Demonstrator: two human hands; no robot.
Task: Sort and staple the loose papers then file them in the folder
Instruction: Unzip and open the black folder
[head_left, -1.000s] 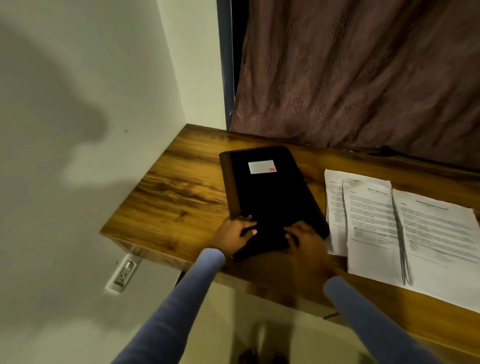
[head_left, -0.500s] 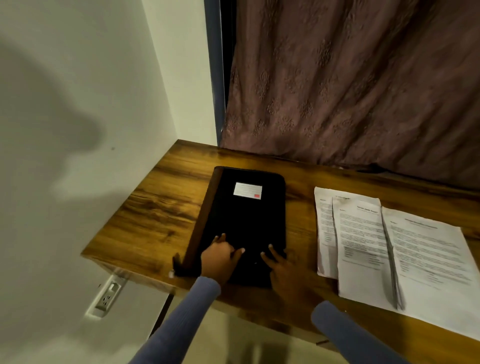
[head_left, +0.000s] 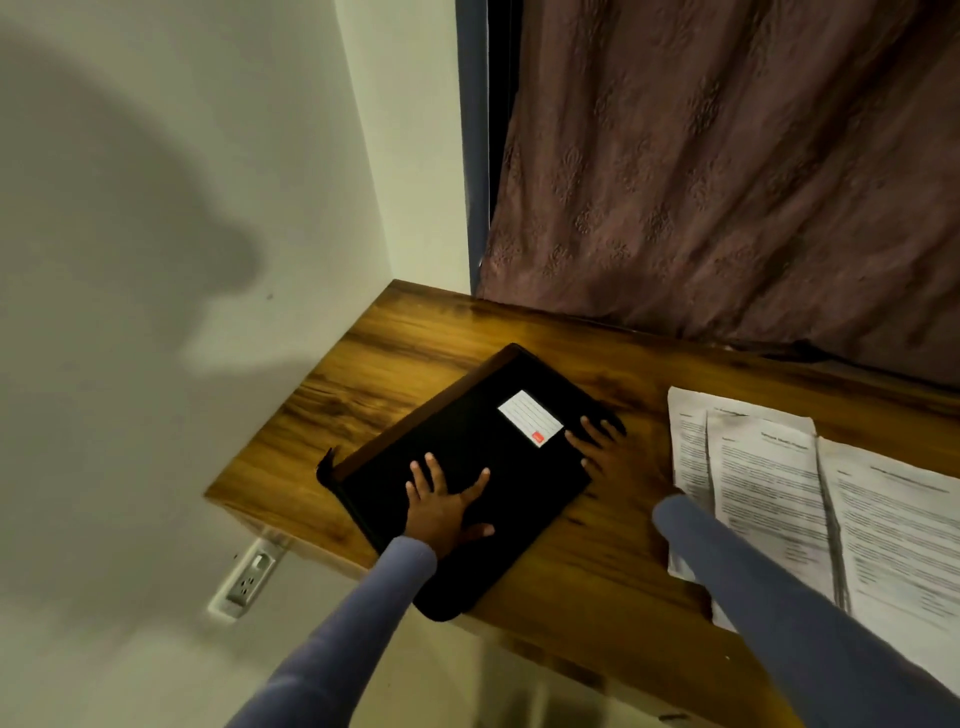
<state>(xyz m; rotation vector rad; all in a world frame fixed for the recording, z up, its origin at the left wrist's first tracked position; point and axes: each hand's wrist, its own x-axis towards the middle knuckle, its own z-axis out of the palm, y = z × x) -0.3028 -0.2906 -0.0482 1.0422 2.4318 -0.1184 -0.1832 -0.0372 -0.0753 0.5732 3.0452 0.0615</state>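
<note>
Fingers (head_left: 427, 470) of the left hand (head_left: 441, 506) lie spread flat on the closed black rectangular folder (head_left: 467, 467). Right hand (head_left: 605, 457) fingers rest apart on its 3 o'clock edge. White printed papers (head_left: 779, 493) lie at 3 o'clock on the wooden tabletop (head_left: 389, 353).

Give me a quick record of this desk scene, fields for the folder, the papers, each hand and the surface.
folder: black folder, closed, angled, near corner overhanging desk edge
label: white label on the cover
papers: loose papers, overlapping, right of folder
left hand: left hand flat on the cover
right hand: right hand at folder's right edge
surface: wooden desk
</note>
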